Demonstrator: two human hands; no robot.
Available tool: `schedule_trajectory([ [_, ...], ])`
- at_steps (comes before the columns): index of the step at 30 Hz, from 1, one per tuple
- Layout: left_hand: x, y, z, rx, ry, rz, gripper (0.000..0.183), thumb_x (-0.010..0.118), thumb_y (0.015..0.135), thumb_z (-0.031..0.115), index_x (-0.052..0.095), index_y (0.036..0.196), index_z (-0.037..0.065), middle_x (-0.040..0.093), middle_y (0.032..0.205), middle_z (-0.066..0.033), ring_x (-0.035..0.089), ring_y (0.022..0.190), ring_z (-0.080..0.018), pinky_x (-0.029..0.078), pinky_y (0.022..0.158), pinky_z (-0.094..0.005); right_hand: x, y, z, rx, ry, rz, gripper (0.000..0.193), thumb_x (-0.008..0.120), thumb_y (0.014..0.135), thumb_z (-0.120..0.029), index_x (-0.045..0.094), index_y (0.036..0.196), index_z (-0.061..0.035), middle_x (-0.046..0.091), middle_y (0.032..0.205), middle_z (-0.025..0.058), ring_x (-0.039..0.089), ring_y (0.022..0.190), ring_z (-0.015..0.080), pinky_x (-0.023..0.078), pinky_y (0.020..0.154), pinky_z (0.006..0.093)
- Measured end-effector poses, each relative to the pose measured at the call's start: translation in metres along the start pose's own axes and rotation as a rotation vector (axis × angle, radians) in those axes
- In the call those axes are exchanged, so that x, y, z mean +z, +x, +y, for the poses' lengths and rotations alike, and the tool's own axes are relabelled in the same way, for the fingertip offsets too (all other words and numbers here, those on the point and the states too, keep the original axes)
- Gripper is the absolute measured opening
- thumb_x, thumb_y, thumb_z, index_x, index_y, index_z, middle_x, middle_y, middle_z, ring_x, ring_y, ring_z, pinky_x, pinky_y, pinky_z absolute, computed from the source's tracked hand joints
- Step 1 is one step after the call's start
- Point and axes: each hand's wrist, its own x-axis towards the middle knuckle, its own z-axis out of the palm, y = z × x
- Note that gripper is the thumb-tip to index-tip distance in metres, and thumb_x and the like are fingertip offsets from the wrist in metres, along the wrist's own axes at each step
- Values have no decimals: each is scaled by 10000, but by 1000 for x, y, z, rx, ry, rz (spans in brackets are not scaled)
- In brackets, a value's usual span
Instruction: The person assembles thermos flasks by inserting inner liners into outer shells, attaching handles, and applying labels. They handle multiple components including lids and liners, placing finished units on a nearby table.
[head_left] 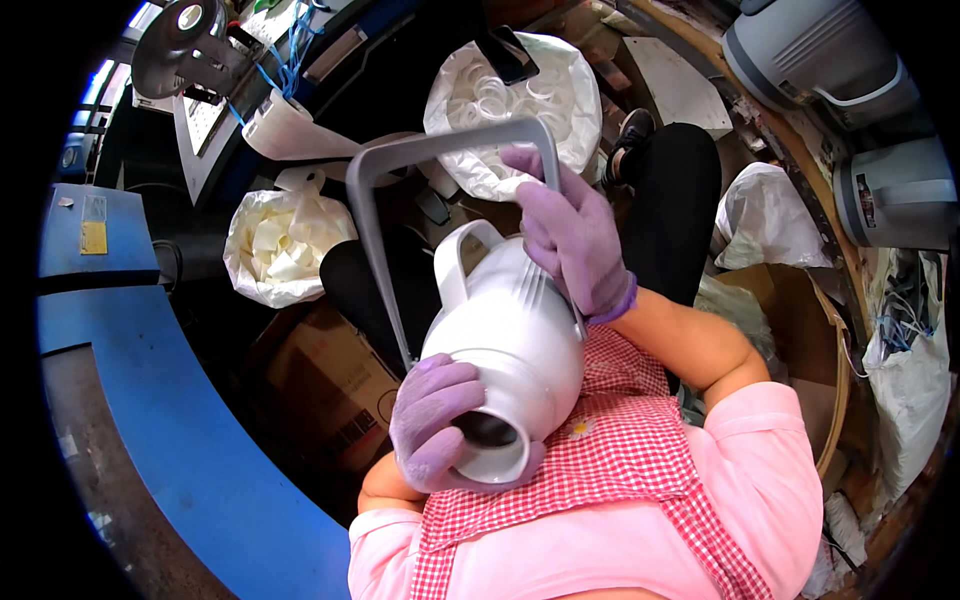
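Across my lap lies a white jug body (520,335), like a vacuum flask, its round open mouth (492,445) tilted toward me. A fixed white grip (455,262) sticks up from its side. My left hand (435,420), in a purple glove, is wrapped round the neck beside the mouth. A large grey swing handle (375,240) arches over the jug, its arms reaching down both sides. My right hand (578,235), also gloved, is closed round the right arm of this handle, fingers curled. The inside of the jug is mostly dark.
Ahead stands a white bag (582,95) of clear plastic rings, a phone (507,55) at its rim. Left of my knee is a bag (240,255) of cream-coloured pieces. A blue machine (190,430) curves along the left. Finished-looking grey jugs (895,195) stand right, above a cardboard box (800,340).
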Motion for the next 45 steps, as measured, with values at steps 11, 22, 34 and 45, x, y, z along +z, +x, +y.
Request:
schedule_trajectory([
  [11,42,9,-65,-956,-1118,-134,356,587,932,205,650,1170,-52,569,1369,-195,512,1296,-268,373,1112,-387,-87,-28,-10,136,461,-308,581,351,1072,-444,392,1462,-14,321,564,-75,327,402,25,307,409,192],
  [22,65,-7,-58,-918,-1063,-4,321,543,922,208,697,1025,-54,681,1186,-222,628,1152,-289,438,1063,-409,-94,-37,-1,-50,412,-293,647,405,1054,-468,335,1490,6,334,560,-65,305,396,26,296,397,192],
  [34,25,63,-9,-322,393,-291,827,819,689,443,538,1351,34,536,1351,-202,573,1168,-370,434,1025,-424,-25,-65,-17,-965,-565,-253,307,635,923,-357,655,1125,-127,617,930,40,609,821,185,492,708,334],
  [45,-72,28,-87,-329,567,-104,545,416,1028,351,465,1363,-77,588,1309,-208,608,1127,-316,518,918,-406,-486,-276,167,419,-583,1608,460,599,892,-371,693,1167,-14,686,1186,176,631,1127,264,476,974,364],
])
